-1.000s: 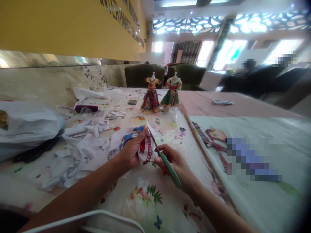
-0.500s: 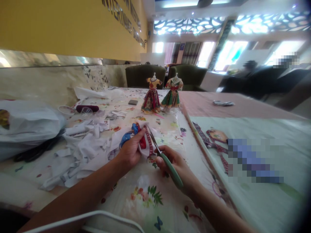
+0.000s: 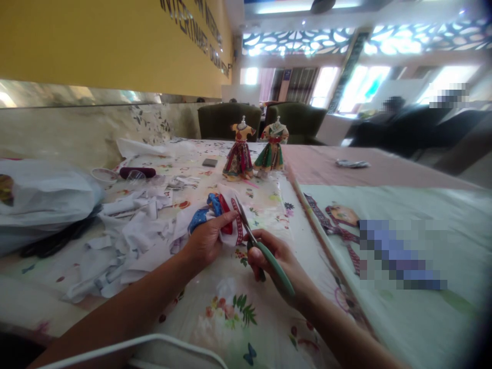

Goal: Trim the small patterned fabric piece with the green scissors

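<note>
Hands (image 3: 205, 240) clamped on cloth (image 3: 228, 239) and scissors (image 3: 275, 263), blades (image 3: 245, 221) along edge (image 3: 239, 229), dresses (image 3: 238, 155) well beyond

Left grip (image 3: 205, 240) closed, thumb (image 3: 226, 219) extended forward; right grip (image 3: 288, 264) curled; forearms (image 3: 148, 294) angled inward.

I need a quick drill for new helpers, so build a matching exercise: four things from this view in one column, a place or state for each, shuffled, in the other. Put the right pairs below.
Column one
1. Scissors
2. Patterned cloth
3. White scraps
4. Green-skirted dress form

Column two
A. Heaped on the left hand's side of the table
B. Standing upright, farther off than both hands
C. In the right hand
D. In the left hand

Right pairs: 1-C, 2-D, 3-A, 4-B
</note>
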`<state>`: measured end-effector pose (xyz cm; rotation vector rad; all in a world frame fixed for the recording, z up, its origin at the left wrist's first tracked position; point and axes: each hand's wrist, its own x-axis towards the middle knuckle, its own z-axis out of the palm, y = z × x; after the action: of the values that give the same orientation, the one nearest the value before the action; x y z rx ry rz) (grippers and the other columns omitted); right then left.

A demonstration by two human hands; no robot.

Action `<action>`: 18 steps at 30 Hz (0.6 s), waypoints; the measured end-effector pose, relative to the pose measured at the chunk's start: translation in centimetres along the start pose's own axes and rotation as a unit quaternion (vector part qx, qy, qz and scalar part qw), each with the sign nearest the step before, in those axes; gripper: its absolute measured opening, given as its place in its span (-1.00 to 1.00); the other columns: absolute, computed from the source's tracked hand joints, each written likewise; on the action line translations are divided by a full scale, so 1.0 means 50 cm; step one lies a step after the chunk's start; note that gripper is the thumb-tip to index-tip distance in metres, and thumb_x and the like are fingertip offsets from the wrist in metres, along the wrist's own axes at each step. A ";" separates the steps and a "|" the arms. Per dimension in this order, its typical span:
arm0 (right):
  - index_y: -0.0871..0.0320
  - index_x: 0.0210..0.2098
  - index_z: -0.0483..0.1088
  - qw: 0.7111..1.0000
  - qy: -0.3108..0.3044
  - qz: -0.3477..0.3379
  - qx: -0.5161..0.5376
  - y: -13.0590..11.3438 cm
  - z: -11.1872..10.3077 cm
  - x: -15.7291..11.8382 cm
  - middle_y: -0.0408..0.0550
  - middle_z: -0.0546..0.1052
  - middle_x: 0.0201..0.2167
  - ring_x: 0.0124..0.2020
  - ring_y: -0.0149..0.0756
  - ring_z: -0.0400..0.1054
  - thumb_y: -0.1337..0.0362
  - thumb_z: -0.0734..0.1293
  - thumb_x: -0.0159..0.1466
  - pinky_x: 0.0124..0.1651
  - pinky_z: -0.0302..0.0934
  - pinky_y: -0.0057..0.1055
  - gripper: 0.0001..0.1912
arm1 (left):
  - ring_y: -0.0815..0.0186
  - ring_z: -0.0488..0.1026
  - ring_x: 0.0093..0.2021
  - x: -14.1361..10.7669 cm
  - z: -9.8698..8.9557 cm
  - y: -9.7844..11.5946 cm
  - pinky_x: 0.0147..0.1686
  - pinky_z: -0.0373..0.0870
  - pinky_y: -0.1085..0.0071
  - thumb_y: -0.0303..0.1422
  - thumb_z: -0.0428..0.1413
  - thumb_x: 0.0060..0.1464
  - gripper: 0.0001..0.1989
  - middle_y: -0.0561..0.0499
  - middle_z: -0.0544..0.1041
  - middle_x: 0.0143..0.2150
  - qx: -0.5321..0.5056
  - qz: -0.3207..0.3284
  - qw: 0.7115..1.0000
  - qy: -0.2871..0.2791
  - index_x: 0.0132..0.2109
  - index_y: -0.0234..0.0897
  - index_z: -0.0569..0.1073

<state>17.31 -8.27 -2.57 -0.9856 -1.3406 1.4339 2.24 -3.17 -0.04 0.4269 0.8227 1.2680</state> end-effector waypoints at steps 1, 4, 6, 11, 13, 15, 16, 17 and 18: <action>0.15 -0.18 0.37 1.000 -0.001 -0.002 0.001 0.001 0.000 0.001 -0.31 0.29 -0.61 -0.63 -0.46 0.17 -0.20 0.47 0.10 -0.56 0.18 -0.49 -0.42 | 0.32 0.59 -0.45 0.000 -0.001 -0.001 -0.35 0.56 0.45 -0.62 0.23 0.02 -0.86 -0.05 0.67 -0.39 0.003 0.000 1.000 -0.005 -0.27 -0.39 0.63; 0.16 -0.18 0.38 1.000 -0.003 -0.006 0.006 0.004 0.000 0.002 -0.32 0.29 -0.62 -0.65 -0.48 0.16 -0.19 0.47 0.11 -0.58 0.17 -0.50 -0.43 | 0.29 0.60 -0.45 0.000 -0.003 -0.003 -0.34 0.57 0.42 -0.58 0.28 -0.03 -0.87 -0.06 0.68 -0.39 0.020 -0.002 1.000 -0.014 -0.26 -0.39 0.63; 0.15 -0.18 0.38 1.000 -0.004 -0.006 0.013 0.005 0.000 0.002 -0.33 0.28 -0.62 -0.66 -0.48 0.15 -0.17 0.48 0.12 -0.59 0.15 -0.51 -0.44 | 0.28 0.60 -0.45 -0.001 -0.003 -0.003 -0.35 0.57 0.42 -0.56 0.32 -0.08 -0.84 -0.06 0.68 -0.38 0.026 0.004 0.999 -0.019 -0.27 -0.38 0.63; 0.15 -0.18 0.36 1.000 0.000 0.000 0.016 0.004 0.000 0.001 -0.34 0.28 -0.63 -0.67 -0.50 0.13 -0.16 0.48 0.11 -0.61 0.15 -0.52 -0.45 | 0.33 0.59 -0.47 0.000 -0.004 -0.003 -0.37 0.58 0.47 -0.57 0.33 -0.10 -0.86 -0.03 0.67 -0.40 0.017 0.014 1.000 -0.019 -0.32 -0.36 0.61; 0.15 -0.18 0.36 1.000 0.003 0.002 0.013 0.004 0.001 0.001 -0.35 0.28 -0.63 -0.67 -0.50 0.13 -0.15 0.48 0.11 -0.61 0.14 -0.52 -0.45 | 0.33 0.59 -0.45 0.001 -0.005 -0.004 -0.37 0.58 0.47 -0.57 0.34 -0.12 -0.86 -0.02 0.67 -0.41 0.016 0.015 1.000 -0.018 -0.34 -0.35 0.60; 0.15 -0.18 0.36 1.000 0.005 0.004 0.013 0.005 0.001 0.000 -0.35 0.28 -0.64 -0.68 -0.50 0.13 -0.15 0.48 0.12 -0.62 0.14 -0.53 -0.46 | 0.33 0.59 -0.46 0.002 -0.007 -0.005 -0.37 0.57 0.48 -0.56 0.38 -0.17 -0.83 0.00 0.67 -0.42 0.017 0.021 0.999 -0.018 -0.35 -0.34 0.60; 0.15 -0.18 0.36 1.000 0.005 0.004 0.014 0.006 0.001 0.001 -0.35 0.27 -0.64 -0.68 -0.50 0.12 -0.14 0.48 0.11 -0.62 0.15 -0.53 -0.46 | 0.34 0.59 -0.47 0.002 -0.007 -0.005 -0.38 0.57 0.49 -0.54 0.40 -0.21 -0.80 0.00 0.67 -0.42 0.019 0.026 0.999 -0.020 -0.35 -0.34 0.61; 0.15 -0.18 0.36 1.000 0.005 0.004 0.015 0.006 0.001 0.001 -0.36 0.27 -0.65 -0.68 -0.50 0.12 -0.14 0.49 0.11 -0.62 0.15 -0.53 -0.46 | 0.34 0.58 -0.48 0.002 -0.007 -0.006 -0.40 0.56 0.50 -0.53 0.42 -0.24 -0.78 0.00 0.67 -0.42 0.021 0.031 0.999 -0.023 -0.35 -0.35 0.61; 0.15 -0.18 0.36 1.000 0.004 0.004 0.015 0.007 0.001 0.001 -0.37 0.26 -0.66 -0.69 -0.50 0.12 -0.14 0.49 0.10 -0.63 0.14 -0.53 -0.46 | 0.34 0.57 -0.50 0.002 -0.007 -0.007 -0.42 0.55 0.50 -0.50 0.43 -0.27 -0.76 0.00 0.67 -0.42 0.025 0.033 0.999 -0.026 -0.36 -0.36 0.61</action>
<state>17.23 -8.22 -2.91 -0.9761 -1.3066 1.4509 2.19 -3.21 -0.54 0.5282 0.8028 1.2937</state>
